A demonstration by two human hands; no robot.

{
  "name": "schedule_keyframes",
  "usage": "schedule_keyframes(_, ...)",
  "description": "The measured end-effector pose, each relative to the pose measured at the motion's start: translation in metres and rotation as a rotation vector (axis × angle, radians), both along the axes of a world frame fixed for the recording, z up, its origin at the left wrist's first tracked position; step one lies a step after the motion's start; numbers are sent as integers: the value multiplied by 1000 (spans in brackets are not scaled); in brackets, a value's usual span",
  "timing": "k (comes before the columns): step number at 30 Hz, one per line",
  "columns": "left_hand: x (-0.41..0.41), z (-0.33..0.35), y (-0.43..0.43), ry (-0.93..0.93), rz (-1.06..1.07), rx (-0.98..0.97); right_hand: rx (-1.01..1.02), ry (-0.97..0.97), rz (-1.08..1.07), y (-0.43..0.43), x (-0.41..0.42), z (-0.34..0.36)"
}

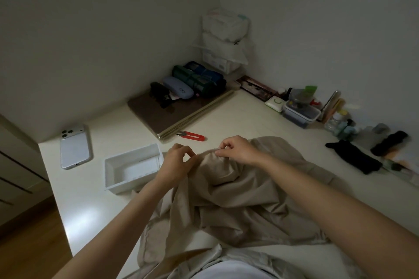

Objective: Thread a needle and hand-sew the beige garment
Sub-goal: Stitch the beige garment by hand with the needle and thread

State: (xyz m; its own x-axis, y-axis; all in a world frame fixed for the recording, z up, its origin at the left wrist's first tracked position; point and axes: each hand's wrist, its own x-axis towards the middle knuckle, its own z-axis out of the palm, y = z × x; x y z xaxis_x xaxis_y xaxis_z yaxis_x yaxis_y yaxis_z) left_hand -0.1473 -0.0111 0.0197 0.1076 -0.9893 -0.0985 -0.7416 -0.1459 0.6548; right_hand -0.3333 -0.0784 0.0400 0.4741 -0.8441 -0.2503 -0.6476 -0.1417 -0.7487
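On the white tabletop (226, 115), straight in front of the person, the beige garment (238, 199) lies in a loose crumpled heap, its near edge spilling off toward the lap. One fold is lifted into a ridge at the far side of the heap, and both hands meet there. The left hand (175, 159) has its fingers curled and pinches the ridge from the left. The right hand (238, 149) pinches the same ridge from the right between thumb and fingertips; a tiny pale glint shows at those fingertips, too small to tell what it is. The two hands are near each other but apart.

Just left of the left hand stands a shallow white tray (133, 167), and farther left a white phone (74, 146) lies face down. Red thread snips (192, 136) lie beyond the hands, beside a flat brown board (158, 118) that carries a blue glasses case (178, 90). Black cloth pieces (353, 158) lie well off to the right
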Motion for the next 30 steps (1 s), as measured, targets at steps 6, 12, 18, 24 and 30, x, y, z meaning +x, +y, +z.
schedule_keyframes(6,-10,0,-1,94,-17,93,-27,7,-23,1,-9,-2)
schedule_keyframes(12,-10,2,3,45,-10,35,-24,4,-41,0,-13,-5)
schedule_keyframes(18,-7,12,11,-165,-85,-153,-34,0,-23,2,-11,-6)
schedule_keyframes(24,-6,14,8,205,127,-55,-61,3,-42,3,-9,-5)
schedule_keyframes(30,-10,11,3,337,232,144,-35,-26,-36,8,-5,-3)
